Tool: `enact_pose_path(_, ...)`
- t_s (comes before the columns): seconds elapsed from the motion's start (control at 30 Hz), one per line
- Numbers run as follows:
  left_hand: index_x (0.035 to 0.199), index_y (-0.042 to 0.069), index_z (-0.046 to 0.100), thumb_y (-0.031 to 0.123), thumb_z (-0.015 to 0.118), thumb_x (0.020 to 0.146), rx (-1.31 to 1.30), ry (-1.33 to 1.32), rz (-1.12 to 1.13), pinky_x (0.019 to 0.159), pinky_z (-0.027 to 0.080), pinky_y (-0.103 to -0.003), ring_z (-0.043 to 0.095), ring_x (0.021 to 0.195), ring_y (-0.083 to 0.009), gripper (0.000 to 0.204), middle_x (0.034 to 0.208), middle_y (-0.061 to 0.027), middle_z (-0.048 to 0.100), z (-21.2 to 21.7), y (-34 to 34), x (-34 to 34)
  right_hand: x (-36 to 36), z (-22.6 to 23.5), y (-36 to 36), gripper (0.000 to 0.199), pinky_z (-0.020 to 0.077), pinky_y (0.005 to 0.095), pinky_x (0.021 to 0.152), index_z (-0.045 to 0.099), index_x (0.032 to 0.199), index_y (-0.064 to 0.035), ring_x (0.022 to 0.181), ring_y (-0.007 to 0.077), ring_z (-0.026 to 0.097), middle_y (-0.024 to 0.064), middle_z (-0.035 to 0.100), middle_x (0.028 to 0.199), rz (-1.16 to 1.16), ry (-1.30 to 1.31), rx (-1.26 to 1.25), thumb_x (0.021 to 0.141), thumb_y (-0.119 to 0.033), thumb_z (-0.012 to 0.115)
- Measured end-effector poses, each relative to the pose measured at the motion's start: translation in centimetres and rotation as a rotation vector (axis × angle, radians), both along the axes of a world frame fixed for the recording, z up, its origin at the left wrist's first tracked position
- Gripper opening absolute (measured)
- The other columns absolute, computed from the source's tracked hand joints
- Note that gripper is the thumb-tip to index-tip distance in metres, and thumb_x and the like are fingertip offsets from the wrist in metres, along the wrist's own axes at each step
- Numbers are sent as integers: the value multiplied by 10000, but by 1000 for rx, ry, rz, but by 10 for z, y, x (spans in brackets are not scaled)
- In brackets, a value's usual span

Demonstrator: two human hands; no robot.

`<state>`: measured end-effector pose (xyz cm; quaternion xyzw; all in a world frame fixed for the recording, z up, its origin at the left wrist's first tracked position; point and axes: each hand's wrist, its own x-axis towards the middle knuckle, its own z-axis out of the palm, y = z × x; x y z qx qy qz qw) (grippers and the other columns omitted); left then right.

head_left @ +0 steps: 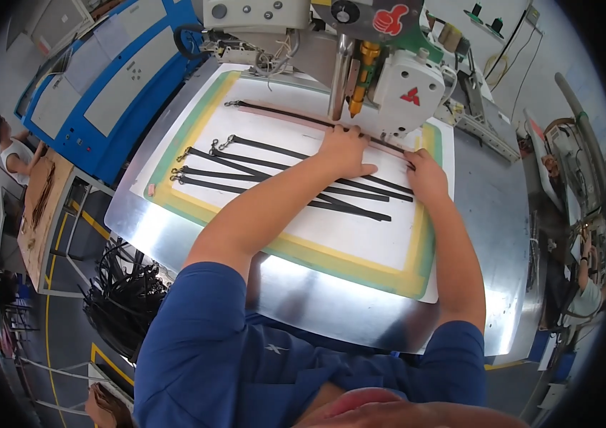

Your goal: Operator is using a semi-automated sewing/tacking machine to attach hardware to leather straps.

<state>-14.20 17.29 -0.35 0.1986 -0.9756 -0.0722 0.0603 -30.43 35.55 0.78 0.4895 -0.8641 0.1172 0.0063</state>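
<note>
A black strap [285, 113] with a metal snap hook [231, 104] at its left end lies along a pinkish strip at the back of the white work sheet [274, 235]. My left hand [346, 151] presses its fingertips on this strap below the machine head, thumb spread away, palm down. At the strap's right end, my right hand [428, 177] has its fingers closed on it; the exact grip is partly hidden. Several more black straps [267, 152] with snap hooks lie loosely side by side nearer me, some crossing, partly under my left forearm.
The sewing machine head [406, 89] and a gold-coloured rod [364, 75] stand just behind my hands. A shiny metal table [317, 292] surrounds the sheet. A heap of black straps [128, 299] hangs at the left. A blue machine [114, 85] and two other people are farther off.
</note>
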Motion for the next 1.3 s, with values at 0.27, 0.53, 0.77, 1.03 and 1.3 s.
enact_pose_path(0.27,1408,140,638,661,706,831,-12,42,5,1097,419,-557,537,1278,-435,781,1407,-177,576,-6,-2,4,0,-16,-10,355,557,421,933,709,1266,-154,1096,296,680,45,646,1292,22,-25,-105,922,-161,622)
enact_pose_path(0.53,1387,136,648,664,703,836,-24,50,25,1092,421,-568,528,1294,-441,765,1419,-178,566,-11,-4,6,7,-20,-18,353,552,412,933,730,1251,-162,1091,296,677,55,660,1263,21,-70,-149,910,-164,643)
enact_pose_path(0.77,1406,130,635,669,697,836,-11,23,34,1117,403,-560,495,1339,-445,786,1460,-177,544,-10,-6,6,10,-24,-14,366,560,408,930,723,1256,-176,1089,295,678,40,649,1288,29,-85,-162,898,-160,650)
enact_pose_path(1.03,1467,133,589,668,694,833,-1,-2,39,1138,382,-547,468,1379,-427,836,1504,-159,519,-6,-1,7,23,-13,-17,438,575,426,895,637,1356,-260,1087,288,688,43,623,1313,24,-19,-44,930,-162,605)
enact_pose_path(1.3,1457,169,582,592,651,913,15,133,-18,1106,397,-582,491,1378,-388,693,1501,-167,519,-25,-18,23,15,-18,-18,425,579,445,875,626,1375,-283,1050,321,698,70,611,1319,58,31,-19,963,-196,573)
